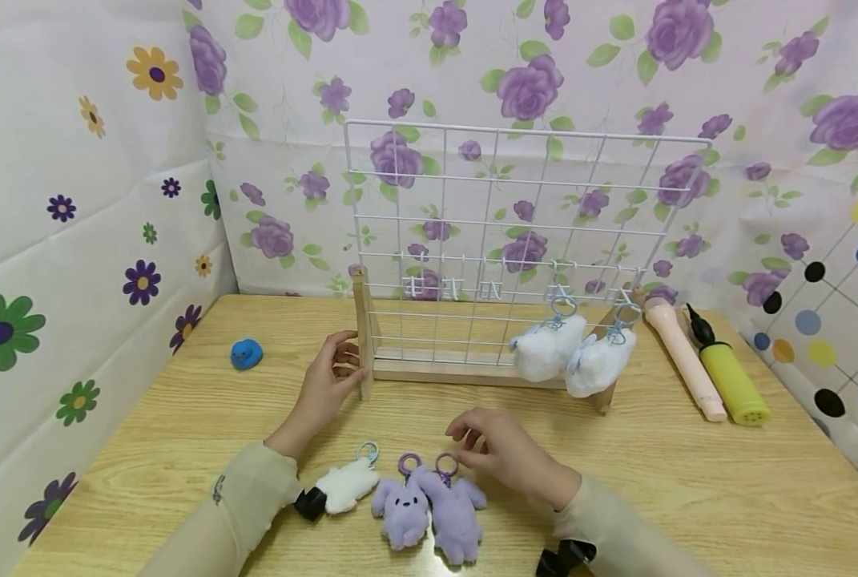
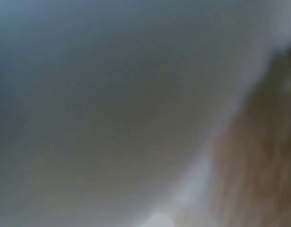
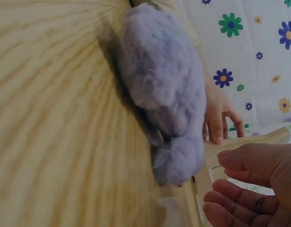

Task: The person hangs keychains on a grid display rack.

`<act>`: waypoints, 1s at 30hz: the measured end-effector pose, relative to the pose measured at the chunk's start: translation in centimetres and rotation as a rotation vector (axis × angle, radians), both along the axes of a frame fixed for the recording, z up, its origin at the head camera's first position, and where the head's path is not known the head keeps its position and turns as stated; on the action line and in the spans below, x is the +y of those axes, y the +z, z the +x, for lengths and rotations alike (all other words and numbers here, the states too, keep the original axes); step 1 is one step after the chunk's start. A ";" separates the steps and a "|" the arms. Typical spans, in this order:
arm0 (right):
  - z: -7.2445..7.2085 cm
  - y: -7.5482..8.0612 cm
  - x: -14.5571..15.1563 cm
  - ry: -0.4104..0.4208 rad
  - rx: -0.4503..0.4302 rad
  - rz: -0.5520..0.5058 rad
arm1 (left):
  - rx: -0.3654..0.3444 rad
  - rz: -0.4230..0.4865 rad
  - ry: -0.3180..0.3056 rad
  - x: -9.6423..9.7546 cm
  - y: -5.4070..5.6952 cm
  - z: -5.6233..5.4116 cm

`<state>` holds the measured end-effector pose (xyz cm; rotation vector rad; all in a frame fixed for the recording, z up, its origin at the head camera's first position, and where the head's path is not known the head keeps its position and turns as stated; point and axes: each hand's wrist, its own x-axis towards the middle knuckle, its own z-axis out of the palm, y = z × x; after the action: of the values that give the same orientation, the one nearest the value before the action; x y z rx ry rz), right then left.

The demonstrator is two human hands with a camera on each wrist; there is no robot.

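My left hand (image 1: pixel 330 370) grips the left wooden post (image 1: pixel 364 336) of a white wire grid rack (image 1: pixel 497 216), its fingers and thumb at the post's edge. The right hand (image 1: pixel 504 449) hovers with fingers loosely bent and holds nothing, just above the purple ring of a lavender plush keychain (image 1: pixel 456 519). Beside that lies a second lavender plush keychain (image 1: pixel 404 517), face up. A white plush keychain (image 1: pixel 348 486) with a blue ring lies near my left forearm. In the right wrist view, a lavender plush (image 3: pixel 164 75) lies beyond my parted thumb and fingers. The left wrist view is blurred.
Two white plush keychains (image 1: pixel 548 349) hang from hooks at the rack's right. More white hooks (image 1: pixel 452 288) sit along the grid. A blue rubber duck (image 1: pixel 246 353) stands at left. A pink tube (image 1: pixel 684 361) and a yellow-green hand pump (image 1: pixel 733 383) lie at right.
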<state>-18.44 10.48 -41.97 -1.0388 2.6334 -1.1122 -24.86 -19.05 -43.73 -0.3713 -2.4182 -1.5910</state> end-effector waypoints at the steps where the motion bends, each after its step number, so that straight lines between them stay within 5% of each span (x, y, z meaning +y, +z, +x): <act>1: 0.0 -0.2 -0.1 0.004 -0.010 0.008 | 0.001 0.001 0.001 0.0 0.0 0.0; 17: -0.3 -0.6 -0.9 0.024 -0.004 0.218 | -0.002 0.000 0.006 0.2 0.2 0.0; 30: -0.3 -0.9 -1.0 0.017 0.011 0.211 | -0.020 -0.005 0.020 0.3 0.3 0.0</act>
<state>-18.71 9.49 -42.88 -1.0241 2.6734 -0.8046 -24.85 -18.76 -43.43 -0.3322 -2.4332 -1.5880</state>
